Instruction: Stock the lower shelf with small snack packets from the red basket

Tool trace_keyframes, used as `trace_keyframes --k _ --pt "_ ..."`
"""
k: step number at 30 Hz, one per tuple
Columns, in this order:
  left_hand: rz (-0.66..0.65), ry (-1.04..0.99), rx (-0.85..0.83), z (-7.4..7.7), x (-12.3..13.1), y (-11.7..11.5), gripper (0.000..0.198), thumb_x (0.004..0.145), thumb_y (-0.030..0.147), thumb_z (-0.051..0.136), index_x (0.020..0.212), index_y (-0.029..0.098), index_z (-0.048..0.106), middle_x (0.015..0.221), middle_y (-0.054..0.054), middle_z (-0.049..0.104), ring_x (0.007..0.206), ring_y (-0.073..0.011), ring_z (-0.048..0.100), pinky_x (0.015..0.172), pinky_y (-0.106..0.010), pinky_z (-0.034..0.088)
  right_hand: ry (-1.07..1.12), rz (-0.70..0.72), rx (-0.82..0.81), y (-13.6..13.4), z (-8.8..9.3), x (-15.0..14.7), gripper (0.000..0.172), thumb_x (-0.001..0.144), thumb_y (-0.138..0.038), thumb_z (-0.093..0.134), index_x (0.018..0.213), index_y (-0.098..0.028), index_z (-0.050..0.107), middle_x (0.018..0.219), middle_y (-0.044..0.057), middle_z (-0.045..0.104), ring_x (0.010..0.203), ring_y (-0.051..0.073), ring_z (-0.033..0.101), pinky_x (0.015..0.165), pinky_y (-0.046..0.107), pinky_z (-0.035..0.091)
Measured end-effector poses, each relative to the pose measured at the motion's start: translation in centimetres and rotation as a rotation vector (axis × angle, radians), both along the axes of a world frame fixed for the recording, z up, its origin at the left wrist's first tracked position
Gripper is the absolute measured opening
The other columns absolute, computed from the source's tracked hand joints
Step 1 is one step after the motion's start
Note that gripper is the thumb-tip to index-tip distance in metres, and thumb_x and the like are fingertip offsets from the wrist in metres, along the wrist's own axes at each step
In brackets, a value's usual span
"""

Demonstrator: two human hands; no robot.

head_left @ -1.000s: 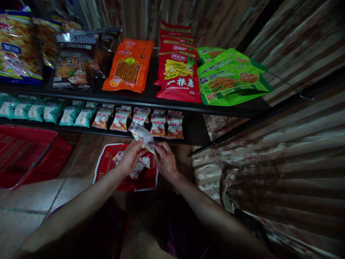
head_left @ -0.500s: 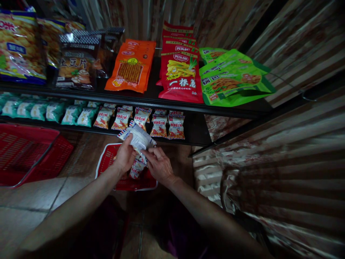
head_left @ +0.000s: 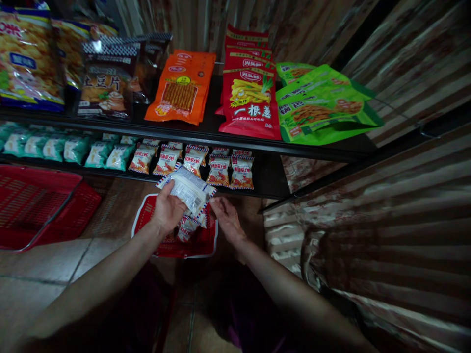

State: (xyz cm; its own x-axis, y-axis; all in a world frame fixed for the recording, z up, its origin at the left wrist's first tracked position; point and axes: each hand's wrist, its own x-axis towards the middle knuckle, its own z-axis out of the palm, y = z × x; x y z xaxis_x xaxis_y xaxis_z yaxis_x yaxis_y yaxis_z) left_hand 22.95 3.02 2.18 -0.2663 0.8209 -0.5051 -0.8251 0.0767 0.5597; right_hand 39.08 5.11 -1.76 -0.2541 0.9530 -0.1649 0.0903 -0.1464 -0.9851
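My left hand (head_left: 168,210) is closed on a small snack bag (head_left: 189,190), thumb on top and fingers beneath. Its white printed back, with a barcode and striped ends, faces up. At the bag's right corner is my right hand (head_left: 227,219), fingers stretched out; whether the fingertips touch the bag is unclear. Below both hands a red shopping basket (head_left: 211,239) with a white rim sits on the floor. Several similar snack bags (head_left: 187,229) lie in it, partly hidden by the held bag and my left hand.
On the lower black shelf stand rows of small shrimp-picture bags (head_left: 219,170) and teal bags (head_left: 76,149). Above are orange packs (head_left: 180,88), red packs (head_left: 252,93), green packs (head_left: 324,105) and larger chip bags (head_left: 106,81). Another red basket (head_left: 79,206) is left; a striped curtain (head_left: 386,235) hangs right.
The held bag has turned flatter, showing more of its back. My right hand has drawn off its lower face to the right corner, fingers straighter. The left hand keeps its hold.
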Motion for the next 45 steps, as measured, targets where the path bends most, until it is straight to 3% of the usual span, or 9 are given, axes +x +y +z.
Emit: trace_keyframes --k 4,10,18,27,32,37,42,45 --pt "-0.084 -0.009 0.001 0.1 0.6 -0.1 0.043 0.079 0.035 0.059 0.113 0.010 0.062 0.097 -0.011 0.073 0.100 -0.0276 0.065 0.092 -0.042 0.049 0.281 -0.061 -0.318 0.1 -0.3 -0.4 0.035 0.066 -0.053 0.071 0.074 -0.020 0.060 0.066 -0.003 0.061 0.059 0.011 0.054 0.058 0.024 0.045" --pt "-0.075 0.048 -0.011 -0.2 0.7 0.1 0.041 0.081 0.036 0.059 0.113 0.011 0.062 0.095 -0.010 0.073 0.096 -0.0259 0.066 0.091 -0.040 0.049 0.389 -0.169 -0.423 0.1 -0.8 -0.6 0.034 0.050 -0.038 0.083 0.071 -0.018 0.066 0.065 -0.002 0.063 0.053 0.008 0.051 0.051 0.021 0.043" --pt "0.003 0.086 -0.050 -0.4 0.4 0.3 0.030 0.082 0.033 0.059 0.104 0.014 0.065 0.088 -0.005 0.073 0.084 -0.0189 0.066 0.085 -0.031 0.050 0.355 -0.206 -0.435 -0.2 -1.2 -0.7 0.031 0.053 -0.036 0.081 0.074 -0.018 0.068 0.063 -0.002 0.064 0.052 0.007 0.051 0.047 0.020 0.041" --pt "0.029 0.110 -0.073 -0.6 -0.4 0.5 0.026 0.075 0.023 0.062 0.098 0.014 0.066 0.078 -0.002 0.072 0.071 -0.0155 0.064 0.074 -0.027 0.050 0.382 -0.228 -0.460 -0.7 -1.6 -0.9 0.031 0.047 -0.034 0.083 0.070 -0.018 0.067 0.071 0.001 0.069 0.056 0.010 0.056 0.053 0.023 0.046" --pt "0.029 0.137 -0.092 -0.2 -0.6 0.5 0.018 0.073 0.021 0.061 0.089 0.014 0.067 0.077 -0.003 0.072 0.074 -0.0179 0.066 0.072 -0.028 0.050 0.403 -0.260 -0.472 -0.1 -1.1 -0.7 0.023 0.055 -0.031 0.075 0.074 -0.021 0.067 0.072 -0.001 0.070 0.063 0.013 0.060 0.058 0.026 0.049" --pt "-0.084 0.207 -0.187 0.0 -0.1 0.1 0.011 0.067 0.021 0.063 0.074 0.012 0.066 0.066 -0.004 0.070 0.070 -0.0214 0.067 0.069 -0.031 0.050 0.466 -0.359 -0.402 0.8 -0.5 -0.8 0.024 0.059 -0.035 0.074 0.079 -0.023 0.067 0.081 -0.001 0.072 0.075 0.017 0.065 0.069 0.030 0.053" --pt "-0.215 0.300 -0.211 -0.5 0.9 -0.5 0.013 0.061 0.022 0.068 0.070 0.012 0.066 0.064 -0.005 0.070 0.062 -0.0205 0.066 0.062 -0.029 0.048 0.471 -0.163 -0.328 0.9 -0.2 -0.8 0.028 0.064 -0.044 0.075 0.080 -0.022 0.069 0.084 0.001 0.073 0.077 0.016 0.065 0.074 0.030 0.052" --pt "-0.242 0.342 -0.188 -1.0 1.1 -0.6 0.019 0.056 0.021 0.072 0.073 0.013 0.066 0.065 -0.004 0.069 0.060 -0.0195 0.065 0.061 -0.028 0.047 0.480 -0.166 -0.316 0.9 -0.1 -0.7 0.028 0.062 -0.044 0.077 0.077 -0.022 0.069 0.081 0.000 0.072 0.073 0.014 0.064 0.074 0.029 0.051"
